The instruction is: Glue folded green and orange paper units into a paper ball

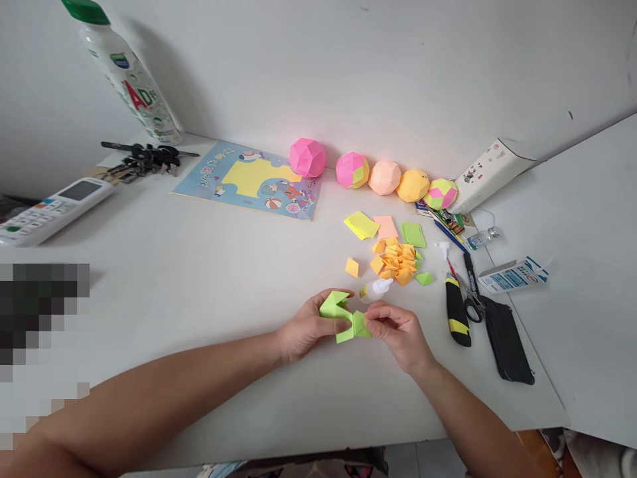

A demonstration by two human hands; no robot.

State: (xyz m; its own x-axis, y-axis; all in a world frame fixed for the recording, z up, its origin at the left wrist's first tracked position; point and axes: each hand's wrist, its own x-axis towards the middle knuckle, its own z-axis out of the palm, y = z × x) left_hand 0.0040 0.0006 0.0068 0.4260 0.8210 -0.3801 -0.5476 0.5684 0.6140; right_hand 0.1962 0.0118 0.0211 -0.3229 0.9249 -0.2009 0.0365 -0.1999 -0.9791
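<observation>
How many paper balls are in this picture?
5, along the wall, from left: pink ball, pink-yellow ball, peach ball, orange ball, and green-pink ball beside the white box.

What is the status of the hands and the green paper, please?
Left hand holding folded green paper. Right hand pinching its near-side edge, fingers closed. Small white-capped bottle just beyond, close to both; could get in the way.

Both hands (309, 326) (398, 334) hold a folded light-green paper piece (359, 325), angular and partly open.
</observation>
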